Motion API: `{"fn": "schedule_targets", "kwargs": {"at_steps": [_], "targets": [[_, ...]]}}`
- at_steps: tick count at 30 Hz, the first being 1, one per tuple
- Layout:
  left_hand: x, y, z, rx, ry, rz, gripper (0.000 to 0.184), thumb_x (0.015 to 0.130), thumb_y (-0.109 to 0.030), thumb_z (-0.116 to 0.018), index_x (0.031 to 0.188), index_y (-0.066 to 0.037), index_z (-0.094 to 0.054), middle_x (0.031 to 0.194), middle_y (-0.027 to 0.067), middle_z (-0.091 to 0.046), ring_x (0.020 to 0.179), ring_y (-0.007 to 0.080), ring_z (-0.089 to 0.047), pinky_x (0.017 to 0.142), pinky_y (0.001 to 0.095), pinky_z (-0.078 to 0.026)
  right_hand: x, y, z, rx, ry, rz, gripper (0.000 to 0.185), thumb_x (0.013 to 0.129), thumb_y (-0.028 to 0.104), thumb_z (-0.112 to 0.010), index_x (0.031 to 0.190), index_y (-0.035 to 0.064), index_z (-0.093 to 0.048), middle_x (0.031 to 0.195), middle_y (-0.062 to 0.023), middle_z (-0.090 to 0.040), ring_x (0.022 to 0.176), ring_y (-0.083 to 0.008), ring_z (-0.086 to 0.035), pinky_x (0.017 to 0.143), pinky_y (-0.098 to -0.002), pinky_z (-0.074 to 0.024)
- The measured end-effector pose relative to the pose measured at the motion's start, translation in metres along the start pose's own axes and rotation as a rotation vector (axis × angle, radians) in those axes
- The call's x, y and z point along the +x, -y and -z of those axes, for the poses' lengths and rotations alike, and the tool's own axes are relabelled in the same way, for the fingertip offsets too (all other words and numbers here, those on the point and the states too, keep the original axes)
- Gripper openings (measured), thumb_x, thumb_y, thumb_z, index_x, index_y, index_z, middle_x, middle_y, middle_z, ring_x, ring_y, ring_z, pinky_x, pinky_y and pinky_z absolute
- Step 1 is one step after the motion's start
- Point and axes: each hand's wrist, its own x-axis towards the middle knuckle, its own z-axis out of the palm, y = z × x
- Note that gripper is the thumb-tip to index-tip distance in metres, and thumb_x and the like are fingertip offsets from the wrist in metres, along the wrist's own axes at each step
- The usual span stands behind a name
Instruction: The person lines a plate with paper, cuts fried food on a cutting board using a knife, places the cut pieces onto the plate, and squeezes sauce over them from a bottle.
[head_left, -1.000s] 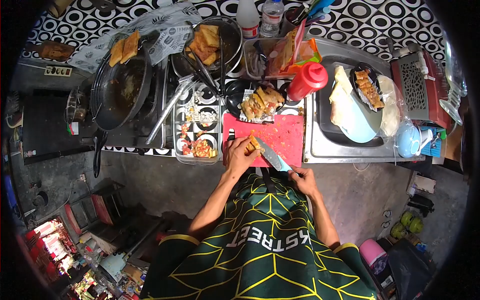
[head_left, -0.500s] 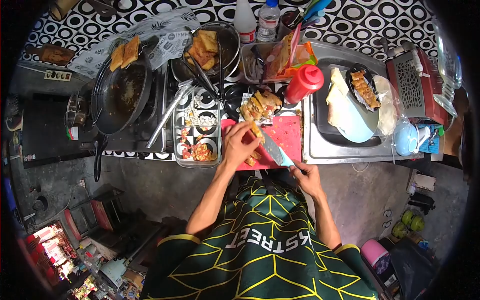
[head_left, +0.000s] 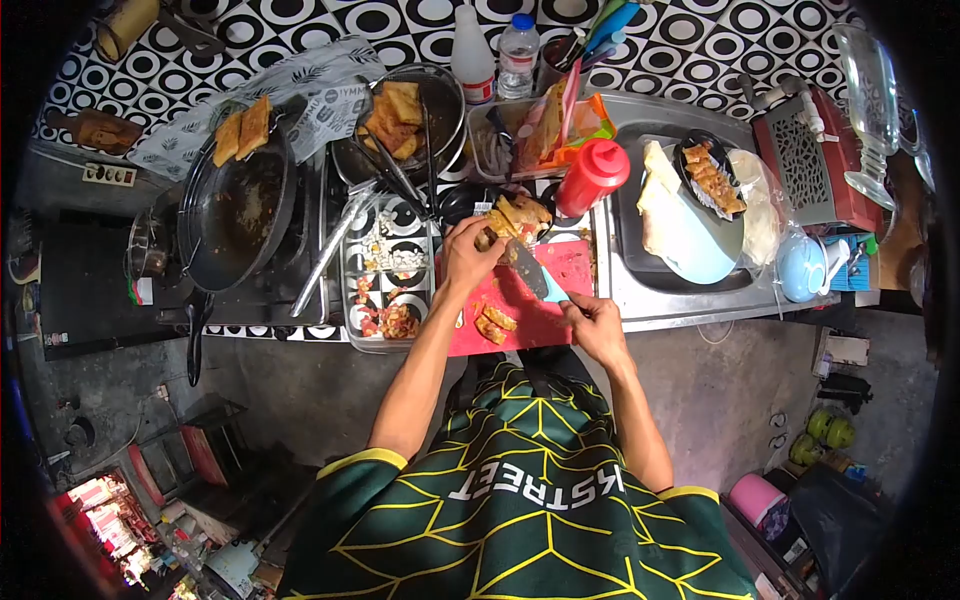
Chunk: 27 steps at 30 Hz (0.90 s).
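My right hand (head_left: 598, 328) is closed round the light-blue handle of a knife (head_left: 526, 271). The blade points up and left across the red cutting board (head_left: 550, 320), its tip close to my left fingers. My left hand (head_left: 470, 262) pinches a strip of golden fried filled pastry (head_left: 487, 240), partly hidden by the fingers. Just beyond, a black tray (head_left: 462, 202) holds more cut pastry (head_left: 524, 213), touching or nearly touching the held piece. On the near part of the board lie a few cut pastry strips (head_left: 495, 322).
Left stand a glass dish (head_left: 385, 345) of chopped filling, a black pan (head_left: 240, 200) and a bowl of fried pastries (head_left: 395, 118) with tongs. A red squeeze bottle (head_left: 592, 178) stands behind the board. The sink (head_left: 640, 305) at right carries a light-blue plate (head_left: 715, 255) and a filled black tray (head_left: 738, 160).
My left hand has moved up toward the black tray with the pastry strip. The knife has followed, off the board's middle, and the cut strips on the board show more fully.
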Motion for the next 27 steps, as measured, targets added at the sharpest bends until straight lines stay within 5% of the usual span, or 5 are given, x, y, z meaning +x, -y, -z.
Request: {"fn": "schedule_targets", "kwargs": {"at_steps": [8,14,27], "targets": [[0.0,0.012,-0.01,0.003,0.037,-0.019,0.037,0.071,-0.025,-0.079,0.098,-0.001,-0.07,0.109,0.0123,-0.067,0.1,0.0281,-0.063,0.095,0.0405,-0.042,-0.03,0.009,0.031,-0.231,-0.088,0.028,0.031,0.091,0.017,-0.062,0.114,-0.0027,-0.067,0.065,-0.0057,-0.065,0.052,-0.0079,-0.052,0.051,-0.0267,-0.0453],[-0.002,0.018,-0.011,0.068,0.025,-0.047,0.036,0.073,-0.022,-0.077,0.1,0.001,-0.069,0.11,0.0126,-0.067,0.101,0.0279,-0.062,0.093,0.0381,-0.041,-0.025,0.017,0.029,-0.299,-0.143,0.134,0.031,0.087,0.021,-0.062,0.11,0.0019,-0.069,0.052,-0.0165,-0.046,0.046,-0.0176,-0.044,0.051,-0.0363,-0.0412],[-0.004,0.007,-0.016,0.131,-0.038,-0.071,0.038,0.072,-0.019,-0.075,0.104,0.0,-0.067,0.111,0.0116,-0.066,0.103,0.0273,-0.061,0.092,0.0388,-0.042,-0.003,0.027,0.029,-0.408,-0.171,0.379,0.028,0.085,0.013,-0.065,0.11,-0.0003,-0.068,0.073,-0.0199,-0.062,0.061,-0.0285,-0.059,0.059,-0.0388,-0.0466]]}}
